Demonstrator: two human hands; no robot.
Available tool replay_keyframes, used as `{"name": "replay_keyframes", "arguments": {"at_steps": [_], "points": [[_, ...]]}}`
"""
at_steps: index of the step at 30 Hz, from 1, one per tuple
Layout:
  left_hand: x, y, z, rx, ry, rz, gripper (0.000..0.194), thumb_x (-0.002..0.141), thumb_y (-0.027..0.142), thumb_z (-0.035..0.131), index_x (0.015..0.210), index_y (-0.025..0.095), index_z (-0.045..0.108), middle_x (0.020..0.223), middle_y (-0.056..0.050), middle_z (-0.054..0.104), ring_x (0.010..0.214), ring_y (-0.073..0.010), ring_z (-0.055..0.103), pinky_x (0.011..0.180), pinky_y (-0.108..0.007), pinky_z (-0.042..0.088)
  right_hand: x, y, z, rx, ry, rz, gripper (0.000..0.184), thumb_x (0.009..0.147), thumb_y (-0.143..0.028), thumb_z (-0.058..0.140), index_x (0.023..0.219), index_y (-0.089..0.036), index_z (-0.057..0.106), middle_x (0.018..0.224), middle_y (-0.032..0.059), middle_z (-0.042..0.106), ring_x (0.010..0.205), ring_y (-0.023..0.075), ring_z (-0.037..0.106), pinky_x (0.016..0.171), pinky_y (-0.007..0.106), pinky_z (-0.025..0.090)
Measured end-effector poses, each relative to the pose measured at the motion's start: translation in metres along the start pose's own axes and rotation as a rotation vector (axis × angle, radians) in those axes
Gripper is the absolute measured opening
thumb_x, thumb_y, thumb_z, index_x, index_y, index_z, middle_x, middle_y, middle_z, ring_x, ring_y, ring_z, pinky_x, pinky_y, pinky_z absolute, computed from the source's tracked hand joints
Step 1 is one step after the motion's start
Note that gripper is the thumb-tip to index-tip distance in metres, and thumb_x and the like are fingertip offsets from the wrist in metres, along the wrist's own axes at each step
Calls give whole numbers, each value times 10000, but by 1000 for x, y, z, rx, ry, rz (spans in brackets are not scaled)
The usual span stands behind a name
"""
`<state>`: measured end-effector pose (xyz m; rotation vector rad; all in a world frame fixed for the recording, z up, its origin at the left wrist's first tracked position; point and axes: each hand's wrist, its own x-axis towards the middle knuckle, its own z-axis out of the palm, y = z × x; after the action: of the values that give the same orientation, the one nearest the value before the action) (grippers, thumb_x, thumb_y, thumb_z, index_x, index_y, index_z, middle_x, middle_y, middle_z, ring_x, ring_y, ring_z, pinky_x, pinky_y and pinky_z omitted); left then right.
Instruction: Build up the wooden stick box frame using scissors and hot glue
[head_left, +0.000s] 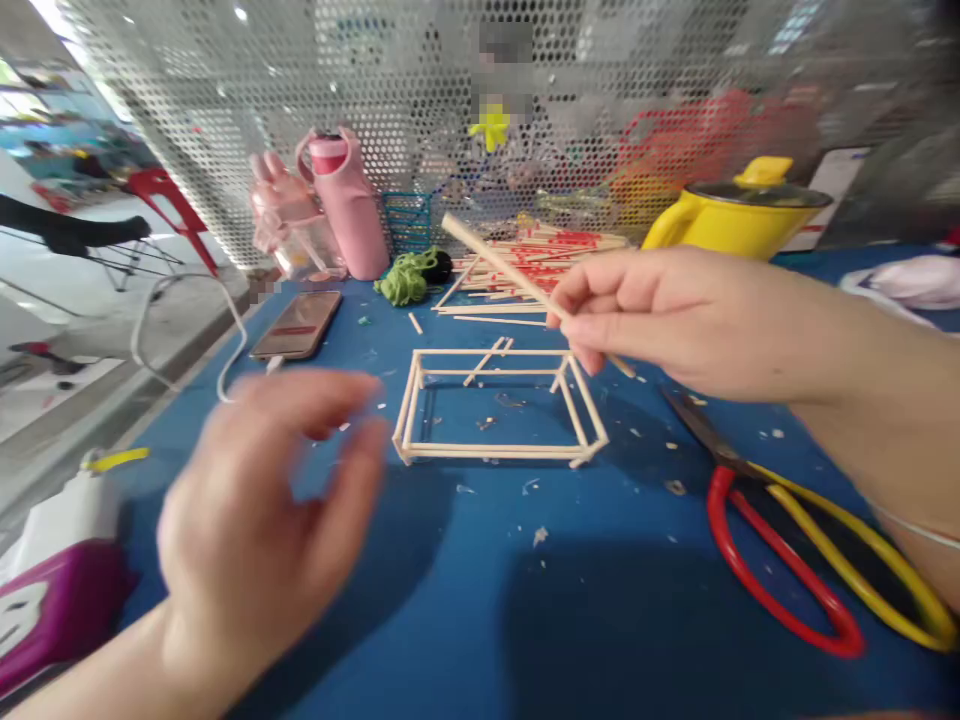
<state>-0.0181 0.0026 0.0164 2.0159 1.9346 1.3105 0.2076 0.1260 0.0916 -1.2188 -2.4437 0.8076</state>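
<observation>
Pinched between the thumb and fingers of my right hand is a thin wooden stick, slanting up to the left. Below it on the blue table stands a small box-shaped frame of wooden sticks. My left hand, somewhat blurred, hovers left of the frame. Its thumb and forefinger are curved and apart, with nothing seen between them. Short stick pieces show at the frame's back side. Scissors with one red and one yellow handle lie beneath my right wrist.
A pile of red-marked sticks lies at the back, beside green yarn. A phone with a white cable is at left. Behind stand a pink bottle and a yellow pot, before a perforated metal panel.
</observation>
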Motion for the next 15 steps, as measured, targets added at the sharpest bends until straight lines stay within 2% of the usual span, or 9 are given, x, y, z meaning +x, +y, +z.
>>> {"name": "replay_keyframes", "arguments": {"at_steps": [1, 2, 3, 4, 6, 8, 11, 15], "points": [[-4, 6, 6, 79, -115, 317, 301, 825, 191, 584, 1103, 307, 587, 1098, 2, 642, 1017, -191, 573, 894, -322, 461, -8, 3, 1, 71, 109, 6, 107, 851, -278, 475, 837, -204, 552, 708, 8, 582, 646, 139, 525, 619, 273, 393], [-7, 11, 15, 127, -198, 536, 311, 849, 172, 547, 1137, 283, 592, 1136, -13, 651, 1065, -206, 570, 929, -343, 452, -17, 7, 4, 150, 201, 24, 111, 855, -289, 464, 840, -207, 538, 722, 10, 574, 659, 141, 527, 626, 274, 396], [-8, 15, 27, 171, -238, 686, 308, 871, 153, 505, 1154, 231, 599, 1182, -43, 649, 1112, -227, 564, 943, -363, 456, -27, 11, 8, 235, 275, 51, 114, 862, -299, 451, 854, -211, 522, 732, 10, 569, 672, 146, 533, 628, 274, 400], [-7, 18, 40, 216, -252, 762, 319, 886, 133, 463, 1172, 178, 598, 1237, -77, 628, 1166, -259, 543, 953, -398, 459, -37, 16, 14, 317, 333, 82, 118, 869, -314, 442, 875, -217, 510, 735, 9, 566, 678, 150, 539, 623, 273, 402], [-5, 20, 63, 272, -253, 818, 349, 902, 100, 397, 1192, 106, 589, 1279, -129, 595, 1204, -306, 524, 950, -456, 470, -60, 25, 28, 443, 396, 148, 127, 880, -345, 449, 906, -233, 503, 734, 1, 566, 687, 155, 547, 618, 270, 406], [-2, 20, 77, 300, -268, 827, 386, 912, 87, 343, 1225, 92, 569, 1286, -149, 582, 1206, -317, 523, 940, -484, 479, -80, 33, 44, 550, 426, 195, 121, 887, -357, 470, 917, -246, 508, 727, -10, 567, 694, 152, 547, 631, 265, 412], [-2, 19, 82, 321, -301, 836, 413, 919, 88, 299, 1243, 99, 555, 1282, -153, 581, 1187, -287, 545, 947, -466, 487, -101, 44, 63, 695, 410, 290, 128, 890, -370, 485, 927, -249, 502, 713, -17, 566, 674, 151, 535, 628, 267, 417], [-3, 19, 83, 316, -309, 838, 422, 908, 66, 276, 1217, 72, 565, 1253, -171, 598, 1138, -266, 587, 922, -433, 514, -104, 52, 74, 794, 337, 373, 160, 878, -389, 508, 901, -231, 498, 693, -17, 570, 651, 146, 523, 617, 271, 402]]}}
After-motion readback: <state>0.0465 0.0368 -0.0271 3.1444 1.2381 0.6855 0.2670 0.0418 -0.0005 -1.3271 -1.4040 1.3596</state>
